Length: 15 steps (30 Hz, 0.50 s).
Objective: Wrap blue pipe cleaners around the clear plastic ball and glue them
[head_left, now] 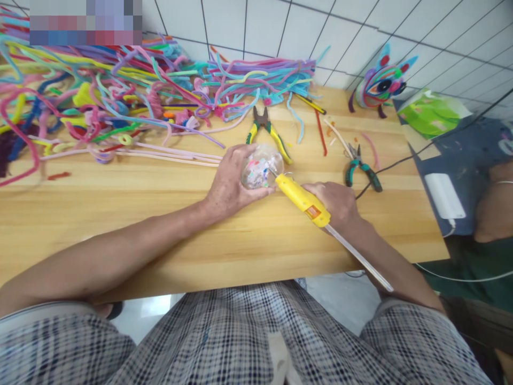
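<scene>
My left hand [229, 182] is wrapped round the left side of a clear, rounded plastic piece [256, 174] with colourful bits showing in it. In my right hand [334, 200] is a yellow hot glue gun [302, 199], a long glue stick [360, 258] sticking out of its back end. The gun's nozzle points at the clear piece and overlaps its right side; whether it touches cannot be made out. Just beyond the piece lie yellow-and-green pliers [264, 125], jaws away from me. Teal-handled pliers [358, 163] rest beyond my right hand.
A heap of colourful pipe cleaners [120, 96] covers the table's back left, with a bundle [264, 80] by the tiled wall. A decorated animal head [380, 88] stands back right. A black cord crosses the right side, near a white device [444, 196] and another person's arm [495, 203].
</scene>
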Available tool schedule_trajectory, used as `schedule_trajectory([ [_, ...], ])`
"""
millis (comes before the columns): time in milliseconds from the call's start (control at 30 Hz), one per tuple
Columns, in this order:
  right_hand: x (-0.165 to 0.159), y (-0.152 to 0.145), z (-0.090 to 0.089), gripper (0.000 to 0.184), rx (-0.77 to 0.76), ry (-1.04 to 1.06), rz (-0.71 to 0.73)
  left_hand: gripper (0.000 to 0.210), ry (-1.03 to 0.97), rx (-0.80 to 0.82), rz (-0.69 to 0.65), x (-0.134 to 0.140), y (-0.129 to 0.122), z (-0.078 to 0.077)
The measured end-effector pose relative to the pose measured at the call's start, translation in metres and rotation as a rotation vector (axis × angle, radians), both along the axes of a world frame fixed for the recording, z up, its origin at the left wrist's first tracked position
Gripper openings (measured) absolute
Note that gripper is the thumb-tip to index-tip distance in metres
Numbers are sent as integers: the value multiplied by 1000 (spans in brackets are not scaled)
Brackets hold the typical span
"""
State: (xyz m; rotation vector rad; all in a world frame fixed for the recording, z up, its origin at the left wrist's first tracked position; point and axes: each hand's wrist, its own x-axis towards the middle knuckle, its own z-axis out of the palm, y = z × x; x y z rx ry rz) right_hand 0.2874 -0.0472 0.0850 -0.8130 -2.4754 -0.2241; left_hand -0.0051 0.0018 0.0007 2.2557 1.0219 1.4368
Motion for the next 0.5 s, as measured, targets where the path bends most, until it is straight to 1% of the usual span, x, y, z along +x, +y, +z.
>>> schedule_trajectory([
  [133, -2, 2, 5, 23, 20, 2, 21, 94, 0, -12, -14, 0, -1, 0],
  [333, -1, 4, 2, 23, 19, 40, 34, 93, 22, -14, 1, 0, -2, 1],
  [500, 0, 3, 1, 26, 19, 18, 28, 93, -9, -33, -14, 0, -1, -1],
])
